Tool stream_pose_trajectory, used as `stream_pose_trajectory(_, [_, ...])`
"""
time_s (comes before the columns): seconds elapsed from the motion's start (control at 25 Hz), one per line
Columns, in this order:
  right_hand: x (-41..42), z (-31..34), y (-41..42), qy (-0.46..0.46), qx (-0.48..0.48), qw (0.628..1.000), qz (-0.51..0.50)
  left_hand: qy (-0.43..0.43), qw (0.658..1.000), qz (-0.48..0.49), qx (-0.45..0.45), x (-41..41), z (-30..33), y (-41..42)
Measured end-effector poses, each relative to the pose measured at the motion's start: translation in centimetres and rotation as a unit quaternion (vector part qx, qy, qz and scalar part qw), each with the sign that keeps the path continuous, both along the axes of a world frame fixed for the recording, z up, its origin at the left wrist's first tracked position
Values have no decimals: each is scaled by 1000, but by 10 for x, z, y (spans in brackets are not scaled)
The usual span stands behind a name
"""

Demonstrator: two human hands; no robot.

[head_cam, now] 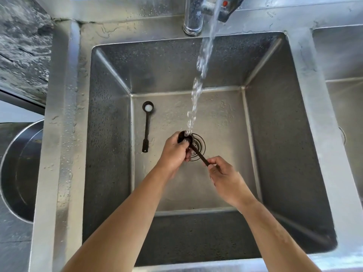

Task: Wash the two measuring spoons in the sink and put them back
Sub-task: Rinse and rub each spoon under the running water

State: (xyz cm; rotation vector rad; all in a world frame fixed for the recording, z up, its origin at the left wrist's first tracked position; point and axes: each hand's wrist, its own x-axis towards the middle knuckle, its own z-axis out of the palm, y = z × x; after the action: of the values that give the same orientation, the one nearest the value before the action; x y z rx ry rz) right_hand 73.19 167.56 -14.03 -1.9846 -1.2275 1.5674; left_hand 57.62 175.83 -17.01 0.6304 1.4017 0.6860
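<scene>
Both hands hold one dark measuring spoon above the drain of the steel sink. My left hand wraps around its bowl, which sits right under the running water. My right hand pinches the end of its handle. A second dark measuring spoon lies flat on the sink floor to the left, bowl toward the back wall with something white in it, handle pointing at me.
The faucet stands at the back rim, its lever with a red dot to the right. A round steel bowl sits on the counter at the left. A second basin adjoins on the right.
</scene>
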Motion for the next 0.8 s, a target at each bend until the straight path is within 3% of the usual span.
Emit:
stream_pose_trajectory(0.12, [1,2,1,-4,12,1000,-7,38,998,-14,37,-6,-8,-1])
stream_pose_trajectory(0.24, [2,2,3,-31,15,999,-9,35,999,8,8,-5,-15,-8])
stream_pose_trajectory(0.4, [3,2,2,-53,27,997,-59,-119,974,147,-121,14,-12,-16])
stream_pose_trajectory(0.56, [8,0,7,-64,-23,991,-118,-235,956,124,-123,44,-6,-24])
stream_pose_trajectory(0.8, [36,-11,23,-18,-47,985,-167,-152,976,109,-113,81,-13,-22])
